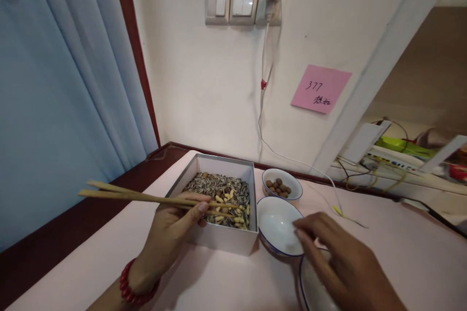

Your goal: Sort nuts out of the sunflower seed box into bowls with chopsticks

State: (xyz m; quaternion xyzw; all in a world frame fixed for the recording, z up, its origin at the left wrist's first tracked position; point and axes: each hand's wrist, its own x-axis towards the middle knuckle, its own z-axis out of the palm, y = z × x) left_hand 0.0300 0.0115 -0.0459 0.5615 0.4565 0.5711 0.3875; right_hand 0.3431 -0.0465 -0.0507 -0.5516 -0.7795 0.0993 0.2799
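My left hand (175,226), wearing a red bead bracelet (133,286), is closed round a pair of wooden chopsticks (127,195). Their tips reach down among yellowish peanuts (239,221) in an open white box (226,242). Striped sunflower seeds (215,183) and a few round brown nuts share the box. To its right, my right hand (335,252) hangs over the edge of a white blue-rimmed bowl (279,223), thumb and index finger pinched close together. Anything between those fingertips is too small to make out. A nearer bowl (315,284) is partly hidden beneath this hand.
Behind them, a bowl (268,175) holds several round brown nuts (279,188). A white cable (288,155) runs from the wall socket down onto the pale pink table cover (226,277). Blue curtain (65,107) hangs at left; a cluttered shelf (401,165) stands at right.
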